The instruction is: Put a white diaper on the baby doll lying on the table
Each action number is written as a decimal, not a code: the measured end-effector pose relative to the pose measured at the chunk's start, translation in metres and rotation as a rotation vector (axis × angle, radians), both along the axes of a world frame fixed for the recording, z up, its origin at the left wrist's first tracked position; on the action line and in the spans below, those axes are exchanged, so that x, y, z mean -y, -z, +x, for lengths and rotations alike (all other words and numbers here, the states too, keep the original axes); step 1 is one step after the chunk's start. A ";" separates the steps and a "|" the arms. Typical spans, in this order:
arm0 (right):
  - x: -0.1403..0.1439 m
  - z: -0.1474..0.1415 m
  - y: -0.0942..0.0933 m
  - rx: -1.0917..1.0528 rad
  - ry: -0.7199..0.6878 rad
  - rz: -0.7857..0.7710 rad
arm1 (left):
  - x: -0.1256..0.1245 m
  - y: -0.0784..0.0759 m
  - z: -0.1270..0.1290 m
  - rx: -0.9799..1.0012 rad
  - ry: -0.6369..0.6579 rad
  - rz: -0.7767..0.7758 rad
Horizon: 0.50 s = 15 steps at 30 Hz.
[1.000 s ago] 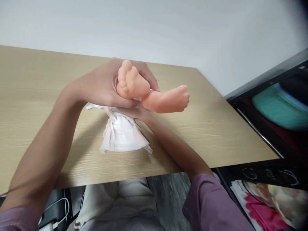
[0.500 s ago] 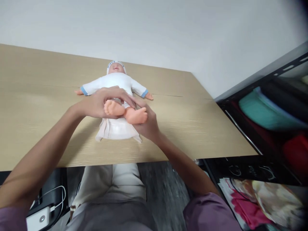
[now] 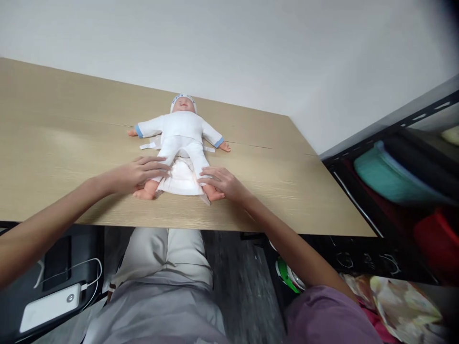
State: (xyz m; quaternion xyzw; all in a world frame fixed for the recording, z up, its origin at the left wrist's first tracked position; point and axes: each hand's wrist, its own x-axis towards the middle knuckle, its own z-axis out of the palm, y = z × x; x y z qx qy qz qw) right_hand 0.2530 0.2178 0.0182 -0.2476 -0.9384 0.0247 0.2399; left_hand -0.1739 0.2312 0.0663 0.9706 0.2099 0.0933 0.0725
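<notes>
A baby doll (image 3: 182,125) in a white suit with blue cuffs and a printed cap lies on its back, legs spread. Beneath its hips an unfolded white diaper (image 3: 181,179) reaches toward the table's front edge, and its side tabs stick out at the waist. My left hand (image 3: 139,173) rests with fingers stretched over the doll's lower leg on the left. Over the other lower leg lies my right hand (image 3: 224,182), its fingers also extended. Both bare feet of the doll show below my hands.
The doll lies on a wooden table (image 3: 79,157) against a white wall. At the right stands a black rack (image 3: 362,200) with a teal item (image 3: 390,172) and a red item (image 3: 435,243). Below left, a white power bank (image 3: 50,308) with a cable lies on a black seat.
The doll's feet, held up together before, are now lowered and apart on the table. My hands have separated, one on each leg, and the diaper's tabs have come into view.
</notes>
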 end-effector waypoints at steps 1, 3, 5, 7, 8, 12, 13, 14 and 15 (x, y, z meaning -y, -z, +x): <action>-0.001 0.001 -0.001 -0.004 -0.003 -0.029 | 0.000 0.002 0.001 -0.010 -0.004 0.000; -0.004 0.004 -0.006 -0.049 -0.023 -0.107 | 0.000 0.001 0.003 -0.008 -0.010 -0.025; -0.004 0.008 -0.014 -0.100 -0.056 -0.205 | 0.000 -0.003 0.005 0.017 -0.027 -0.070; 0.001 0.008 -0.022 -0.116 -0.056 -0.295 | 0.005 -0.008 0.010 0.035 -0.060 -0.117; 0.006 0.006 -0.026 -0.108 -0.033 -0.319 | 0.009 -0.010 0.014 0.039 -0.088 -0.131; 0.038 -0.017 -0.026 -0.004 0.163 -0.214 | 0.031 -0.006 0.034 0.051 -0.245 -0.107; 0.046 -0.025 -0.023 0.024 0.213 -0.172 | 0.036 -0.003 0.040 0.057 -0.284 -0.091; 0.053 -0.031 -0.018 0.043 0.255 -0.139 | 0.040 0.000 0.045 0.062 -0.314 -0.077; 0.058 -0.037 -0.014 0.050 0.287 -0.117 | 0.042 0.003 0.049 0.068 -0.337 -0.063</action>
